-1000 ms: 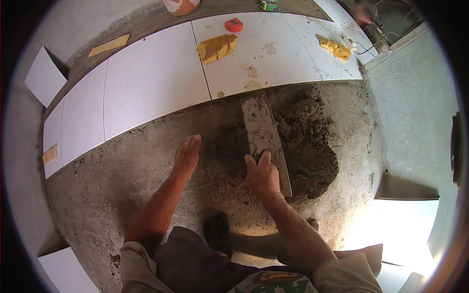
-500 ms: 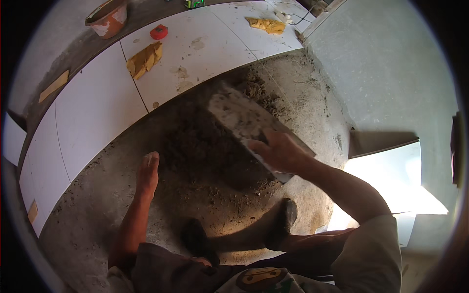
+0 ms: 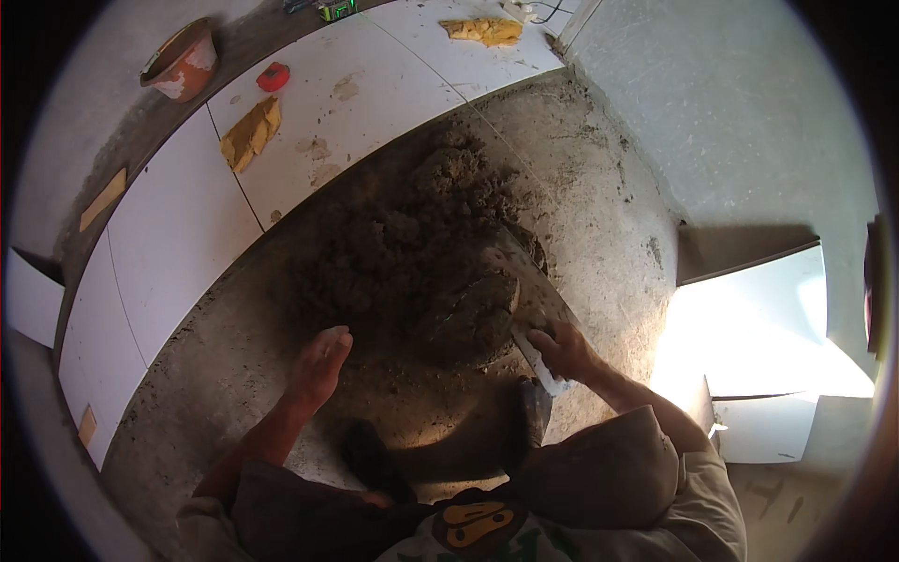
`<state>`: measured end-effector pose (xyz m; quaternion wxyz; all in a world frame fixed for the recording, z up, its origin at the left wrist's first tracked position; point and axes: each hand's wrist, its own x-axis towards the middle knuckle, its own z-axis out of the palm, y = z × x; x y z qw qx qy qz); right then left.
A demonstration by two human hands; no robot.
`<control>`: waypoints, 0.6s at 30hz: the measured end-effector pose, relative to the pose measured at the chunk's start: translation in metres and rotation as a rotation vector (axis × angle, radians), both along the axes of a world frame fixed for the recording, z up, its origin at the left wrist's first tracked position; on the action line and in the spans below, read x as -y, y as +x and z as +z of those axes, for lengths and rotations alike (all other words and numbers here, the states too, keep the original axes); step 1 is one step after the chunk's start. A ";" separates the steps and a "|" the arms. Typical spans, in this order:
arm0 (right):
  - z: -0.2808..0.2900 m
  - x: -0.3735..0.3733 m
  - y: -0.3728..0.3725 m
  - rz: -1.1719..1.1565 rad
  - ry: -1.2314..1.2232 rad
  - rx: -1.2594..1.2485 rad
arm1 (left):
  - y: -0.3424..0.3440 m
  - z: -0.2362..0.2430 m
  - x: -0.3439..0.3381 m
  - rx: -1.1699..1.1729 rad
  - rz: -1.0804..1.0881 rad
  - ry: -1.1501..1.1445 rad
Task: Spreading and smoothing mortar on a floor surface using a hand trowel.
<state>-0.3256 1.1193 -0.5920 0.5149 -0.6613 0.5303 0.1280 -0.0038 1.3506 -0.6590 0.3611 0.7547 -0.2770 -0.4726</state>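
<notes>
My right hand (image 3: 567, 348) is closed on a long rectangular mud-smeared trowel (image 3: 527, 286), which lies tilted at the right side of a heap of dark wet mortar (image 3: 393, 225) on the concrete floor. A lump of mortar rests against its left edge. My left hand (image 3: 323, 361) hovers at the heap's lower left, fingers fairly straight, holding nothing. White tiles (image 3: 165, 248) run in a row along the far side of the mortar.
An orange bucket (image 3: 183, 66) stands behind the tiles; a red tape measure (image 3: 272, 77) and crumpled yellow pieces (image 3: 248, 136) lie on them. Loose white tiles (image 3: 754, 309) lean at right and left (image 3: 33, 300). My dark-shod feet (image 3: 365, 450) are below the heap.
My right hand has swung the trowel rightward and down toward my right foot, to the heap's right side. My left hand has dropped lower and stays empty. The view has turned.
</notes>
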 end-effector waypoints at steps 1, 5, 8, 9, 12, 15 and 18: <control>-0.012 -0.001 0.011 0.002 0.008 0.018 | -0.002 0.002 -0.001 0.018 0.002 0.008; -0.038 0.004 0.043 0.402 -0.275 0.060 | -0.024 0.016 0.015 -0.054 -0.108 0.123; -0.013 -0.002 0.094 0.419 -0.222 0.113 | -0.030 0.022 0.013 -0.167 -0.034 0.189; -0.001 -0.002 0.110 0.264 0.019 0.046 | -0.028 0.023 0.009 -0.205 0.004 0.187; -0.047 0.001 0.130 0.970 -0.515 0.210 | -0.024 0.027 0.013 -0.262 0.119 0.175; -0.012 -0.008 0.171 0.529 -0.083 0.138 | -0.013 0.029 -0.002 -0.316 0.224 0.181; -0.010 -0.010 0.170 0.568 -0.233 0.131 | -0.010 0.022 -0.008 -0.350 0.207 0.140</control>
